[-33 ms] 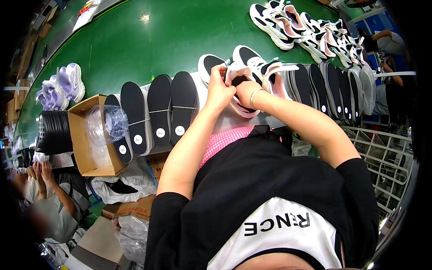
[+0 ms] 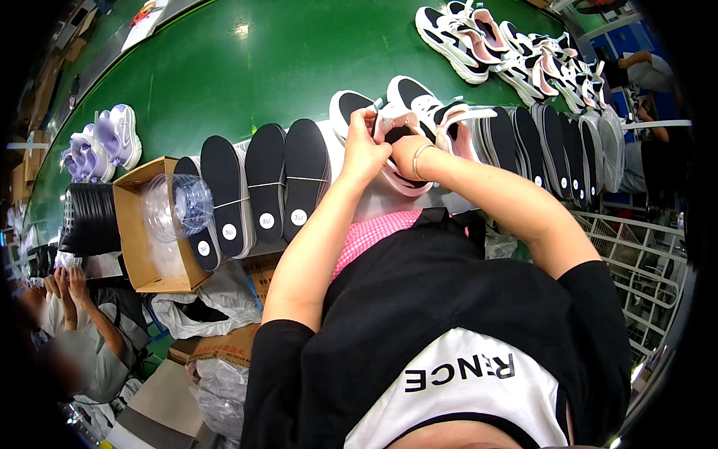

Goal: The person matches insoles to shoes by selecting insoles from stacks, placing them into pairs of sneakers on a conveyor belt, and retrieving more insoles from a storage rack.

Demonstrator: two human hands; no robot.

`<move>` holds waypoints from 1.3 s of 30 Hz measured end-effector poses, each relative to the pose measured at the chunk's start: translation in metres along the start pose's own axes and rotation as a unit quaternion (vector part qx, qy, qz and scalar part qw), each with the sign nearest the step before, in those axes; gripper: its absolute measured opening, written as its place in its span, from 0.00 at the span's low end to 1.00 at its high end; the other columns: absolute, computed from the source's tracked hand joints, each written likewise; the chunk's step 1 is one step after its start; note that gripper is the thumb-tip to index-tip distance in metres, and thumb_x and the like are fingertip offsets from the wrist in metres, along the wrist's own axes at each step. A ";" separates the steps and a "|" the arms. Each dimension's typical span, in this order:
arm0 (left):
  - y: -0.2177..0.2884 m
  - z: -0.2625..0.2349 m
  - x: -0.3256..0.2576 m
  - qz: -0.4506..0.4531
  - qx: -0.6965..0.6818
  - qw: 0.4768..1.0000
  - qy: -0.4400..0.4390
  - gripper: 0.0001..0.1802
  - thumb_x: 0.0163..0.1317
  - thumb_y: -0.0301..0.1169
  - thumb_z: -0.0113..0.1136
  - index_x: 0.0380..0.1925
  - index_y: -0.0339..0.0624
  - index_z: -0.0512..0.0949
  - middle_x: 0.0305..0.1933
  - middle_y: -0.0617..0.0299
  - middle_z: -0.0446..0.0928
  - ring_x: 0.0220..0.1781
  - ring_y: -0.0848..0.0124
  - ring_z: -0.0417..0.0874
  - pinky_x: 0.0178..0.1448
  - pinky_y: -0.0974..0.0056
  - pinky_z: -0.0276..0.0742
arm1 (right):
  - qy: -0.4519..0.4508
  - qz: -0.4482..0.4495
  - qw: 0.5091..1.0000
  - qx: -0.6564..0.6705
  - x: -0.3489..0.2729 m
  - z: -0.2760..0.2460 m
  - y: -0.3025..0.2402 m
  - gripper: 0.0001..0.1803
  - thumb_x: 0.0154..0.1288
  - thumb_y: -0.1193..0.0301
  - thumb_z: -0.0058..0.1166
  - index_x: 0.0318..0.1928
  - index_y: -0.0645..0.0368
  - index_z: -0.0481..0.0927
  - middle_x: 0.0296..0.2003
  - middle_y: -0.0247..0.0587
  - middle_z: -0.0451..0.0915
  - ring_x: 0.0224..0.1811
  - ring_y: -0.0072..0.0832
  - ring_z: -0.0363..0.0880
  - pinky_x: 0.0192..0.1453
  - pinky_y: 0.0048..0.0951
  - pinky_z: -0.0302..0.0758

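Both hands meet at the near edge of a green conveyor belt (image 2: pixel 247 67): the left hand (image 2: pixel 364 150) and right hand (image 2: pixel 407 156), close together, grip a pink, white and black sneaker (image 2: pixel 400 131). Bundled black insoles (image 2: pixel 262 187) lie just left; more insoles (image 2: pixel 550 150) stand right. A cardboard box (image 2: pixel 142 232) holds clear plastic. Lilac sneakers (image 2: pixel 101 142) sit far left.
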State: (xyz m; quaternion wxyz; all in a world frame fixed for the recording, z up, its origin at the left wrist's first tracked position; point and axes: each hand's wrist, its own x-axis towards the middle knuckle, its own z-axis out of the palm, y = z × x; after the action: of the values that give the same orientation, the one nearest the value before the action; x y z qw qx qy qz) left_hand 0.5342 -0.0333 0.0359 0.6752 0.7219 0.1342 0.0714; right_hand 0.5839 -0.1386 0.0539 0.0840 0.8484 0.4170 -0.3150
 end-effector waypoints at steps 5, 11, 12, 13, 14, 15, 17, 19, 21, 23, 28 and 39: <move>0.002 -0.002 0.000 0.005 0.014 1.000 0.008 0.26 0.34 0.18 0.50 0.40 0.33 0.60 0.40 0.49 0.66 0.45 0.58 0.69 0.49 0.64 0.65 | -0.188 -0.040 0.981 -0.023 0.011 -0.020 -0.001 0.13 0.39 0.72 0.52 0.31 0.55 0.79 0.29 0.46 0.77 0.35 0.36 0.76 0.41 0.33 0.69; -0.004 0.001 -0.003 0.039 0.089 0.995 0.021 0.28 0.35 0.20 0.51 0.43 0.32 0.60 0.41 0.47 0.67 0.45 0.57 0.69 0.50 0.64 0.64 | -0.065 0.014 0.992 -0.108 0.002 -0.008 -0.011 0.12 0.44 0.71 0.49 0.33 0.55 0.79 0.31 0.43 0.78 0.39 0.34 0.75 0.47 0.29 0.66; -0.004 0.000 -0.004 0.049 0.127 0.990 0.020 0.29 0.36 0.21 0.51 0.45 0.31 0.59 0.41 0.47 0.68 0.45 0.59 0.70 0.49 0.66 0.64 | 0.011 0.042 0.996 -0.081 -0.006 -0.017 -0.016 0.12 0.46 0.71 0.48 0.34 0.55 0.79 0.32 0.42 0.78 0.40 0.33 0.75 0.49 0.28 0.64; 0.002 0.003 -0.004 0.052 0.137 0.989 0.032 0.29 0.36 0.21 0.50 0.45 0.31 0.59 0.42 0.46 0.68 0.45 0.57 0.70 0.49 0.64 0.64 | -0.019 0.006 0.993 -0.113 -0.015 -0.027 -0.015 0.12 0.47 0.70 0.47 0.34 0.54 0.78 0.32 0.41 0.78 0.40 0.33 0.75 0.49 0.28 0.64; 0.002 0.004 -0.004 0.052 0.137 0.989 0.030 0.29 0.36 0.21 0.50 0.45 0.31 0.59 0.42 0.46 0.68 0.45 0.57 0.70 0.49 0.64 0.64 | -0.029 -0.009 0.990 -0.139 -0.015 -0.026 -0.014 0.11 0.47 0.70 0.47 0.32 0.55 0.79 0.31 0.42 0.78 0.39 0.33 0.75 0.50 0.28 0.64; 0.001 0.005 -0.003 0.044 0.120 0.991 0.029 0.28 0.35 0.20 0.50 0.43 0.31 0.60 0.42 0.45 0.67 0.46 0.54 0.68 0.50 0.62 0.64 | -0.024 -0.034 0.988 -0.150 -0.016 -0.024 -0.012 0.10 0.47 0.70 0.46 0.31 0.56 0.79 0.30 0.42 0.78 0.38 0.33 0.75 0.48 0.29 0.65; 0.000 0.004 -0.002 0.046 0.081 0.995 0.029 0.27 0.34 0.19 0.50 0.41 0.31 0.61 0.42 0.43 0.66 0.47 0.50 0.66 0.52 0.60 0.62 | -0.053 -0.044 0.989 -0.132 -0.018 -0.022 -0.010 0.10 0.47 0.70 0.46 0.30 0.56 0.79 0.29 0.43 0.78 0.36 0.34 0.76 0.43 0.33 0.67; -0.001 0.003 -0.002 0.042 0.093 0.994 0.024 0.27 0.34 0.19 0.49 0.41 0.31 0.61 0.42 0.43 0.66 0.48 0.50 0.66 0.52 0.59 0.62 | -0.082 -0.017 0.996 -0.034 -0.032 -0.026 -0.016 0.10 0.48 0.69 0.45 0.28 0.58 0.78 0.28 0.43 0.78 0.33 0.35 0.77 0.36 0.38 0.68; -0.008 0.000 -0.004 0.034 0.072 0.997 0.013 0.26 0.35 0.19 0.48 0.41 0.30 0.62 0.43 0.42 0.66 0.48 0.50 0.66 0.53 0.60 0.62 | -0.128 -0.020 0.991 -0.024 -0.052 -0.035 -0.022 0.11 0.47 0.68 0.45 0.29 0.59 0.77 0.28 0.44 0.78 0.33 0.35 0.76 0.40 0.40 0.65; -0.009 0.003 -0.002 0.024 0.075 0.997 0.011 0.26 0.35 0.20 0.48 0.41 0.30 0.62 0.43 0.43 0.66 0.48 0.50 0.67 0.52 0.60 0.62 | -0.153 -0.010 0.988 -0.011 -0.056 -0.024 -0.016 0.12 0.46 0.67 0.45 0.31 0.59 0.76 0.29 0.44 0.78 0.34 0.35 0.76 0.42 0.41 0.64; -0.009 0.007 -0.001 0.013 0.050 0.998 0.018 0.24 0.34 0.19 0.46 0.40 0.34 0.64 0.39 0.45 0.68 0.45 0.52 0.69 0.49 0.62 0.64 | -0.146 -0.011 0.989 0.007 -0.053 -0.016 -0.014 0.13 0.46 0.68 0.44 0.33 0.60 0.75 0.29 0.44 0.77 0.35 0.36 0.76 0.44 0.44 0.59; 0.031 0.020 -0.004 -0.029 -0.057 0.995 -0.077 0.24 0.36 0.14 0.41 0.40 0.34 0.64 0.34 0.54 0.74 0.38 0.65 0.75 0.45 0.68 0.68 | -0.057 -0.034 0.995 0.075 -0.062 0.001 -0.012 0.15 0.49 0.68 0.41 0.36 0.63 0.71 0.33 0.44 0.77 0.37 0.35 0.76 0.48 0.51 0.53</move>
State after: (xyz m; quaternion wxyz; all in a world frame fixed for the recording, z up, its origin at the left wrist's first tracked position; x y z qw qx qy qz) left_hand 0.5395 -0.0551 0.0650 0.7254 0.6813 0.0985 0.0038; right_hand 0.5458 -0.1719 0.0918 0.0330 0.8181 0.4157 -0.3960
